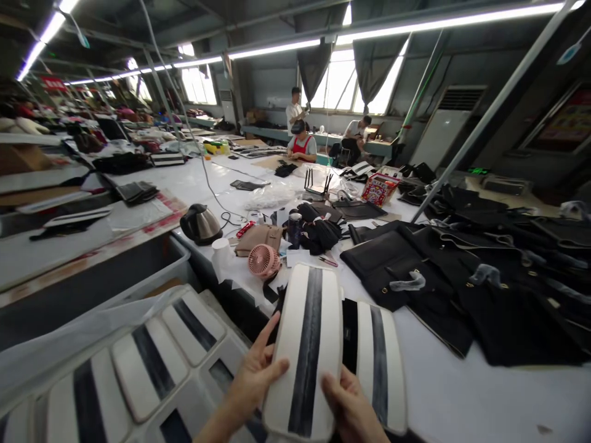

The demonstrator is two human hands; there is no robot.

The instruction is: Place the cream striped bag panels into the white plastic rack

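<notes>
Inspection at the cutting surface (466,394): a white striped panel (307,351) with a dark central band is held upright-tilted in front of the wearer, above the surface's near edge. The left hand (252,387) has a firm grip on its left edge, thumb laid across the face and fingers behind. The right hand (351,413) grips the lower right edge, with fingertips on the face; neither grip is slack. A second panel (379,369) of the same pattern lies just to the right, and it cannot be determined whether the two touch. More matching panels (148,369) sit at lower left in a grey bin (157,264), partly under a plastic sheet (78,332). Risks noted: the held panel rests on only two edge contacts, so a loosened grip could drop it against the bin rim or the surface edge. The pale face is exposed to soiling from hand contact, from the black pieces (415,264) close by, and from the loose pen (327,261). The pink fan (263,261) is also within reach and could be knocked by a careless turn of the panel.
</notes>
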